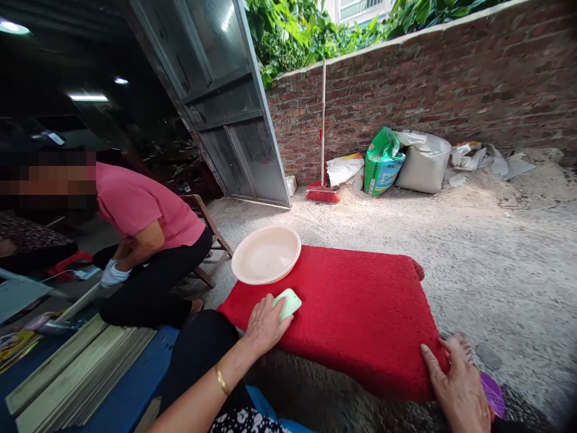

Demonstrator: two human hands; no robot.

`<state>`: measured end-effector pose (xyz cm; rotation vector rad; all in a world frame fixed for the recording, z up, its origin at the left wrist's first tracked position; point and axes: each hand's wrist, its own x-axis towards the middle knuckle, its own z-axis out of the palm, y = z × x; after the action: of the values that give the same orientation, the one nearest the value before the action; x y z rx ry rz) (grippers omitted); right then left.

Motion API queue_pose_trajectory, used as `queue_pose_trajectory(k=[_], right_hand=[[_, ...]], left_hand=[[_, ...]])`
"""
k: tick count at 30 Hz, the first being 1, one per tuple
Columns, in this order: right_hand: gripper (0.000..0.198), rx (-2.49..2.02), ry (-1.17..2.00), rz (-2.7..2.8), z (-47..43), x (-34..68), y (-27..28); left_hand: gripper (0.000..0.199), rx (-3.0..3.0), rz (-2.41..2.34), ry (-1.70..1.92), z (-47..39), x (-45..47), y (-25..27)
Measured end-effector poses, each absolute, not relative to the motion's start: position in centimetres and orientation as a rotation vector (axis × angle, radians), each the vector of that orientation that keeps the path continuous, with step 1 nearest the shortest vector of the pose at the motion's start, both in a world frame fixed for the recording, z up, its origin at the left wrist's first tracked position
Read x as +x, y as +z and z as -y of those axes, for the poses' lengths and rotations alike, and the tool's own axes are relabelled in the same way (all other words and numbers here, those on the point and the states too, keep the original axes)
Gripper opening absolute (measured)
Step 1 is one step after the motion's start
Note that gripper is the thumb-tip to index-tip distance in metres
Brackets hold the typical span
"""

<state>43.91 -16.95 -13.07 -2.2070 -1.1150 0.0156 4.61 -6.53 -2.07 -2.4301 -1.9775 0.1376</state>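
My left hand (265, 325) is closed around a pale green rounded slab (288, 302) with a small dark spot near one corner; its exact kind I cannot make out. It is just above or on a thick red plush cloth (360, 300) spread over a low bench or table. My right hand (460, 379) grips the cloth's near right corner, thumb on top and fingers over the side edge. A wide cream basin (265, 255) stands at the cloth's far left corner, beyond my left hand.
At left, a person in a pink shirt (144, 204) and white glove bends beside stacked wooden strips (90, 373). A metal door (225, 102) stands open. Along the brick wall (451, 84) are a red broom (323, 193), a green bag (382, 165) and a white sack (424, 162).
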Motion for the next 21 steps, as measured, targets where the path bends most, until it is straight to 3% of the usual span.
queue_pose_trajectory(k=[4, 9, 11, 14, 18, 21], right_hand=[[0.062, -1.964, 0.024, 1.125, 17.5, 40.4, -9.8], [0.051, -1.377, 0.964, 1.481, 18.3, 35.1, -6.6], [0.062, -1.228, 1.227, 1.518, 18.4, 33.8, -5.9], [0.076, -1.193, 1.354, 1.565, 18.3, 32.8, -5.6], [0.059, -1.292, 1.332, 1.724, 18.2, 31.7, -6.3], [0.060, -1.424, 1.240, 1.697, 18.3, 31.8, -7.0]], left_hand=[[0.047, -2.941, 1.451, 0.029, 8.7, 9.3, -1.2], [0.044, -3.310, 0.603, 0.151, 10.6, 13.6, -0.3], [0.043, -3.359, 0.584, 0.170, 10.6, 13.7, -0.3], [0.042, -3.421, 0.714, 0.181, 10.3, 12.9, -0.6], [0.044, -3.565, 0.794, 0.199, 9.8, 11.7, -0.8], [0.050, -3.655, 0.849, 0.046, 9.2, 11.4, -0.4]])
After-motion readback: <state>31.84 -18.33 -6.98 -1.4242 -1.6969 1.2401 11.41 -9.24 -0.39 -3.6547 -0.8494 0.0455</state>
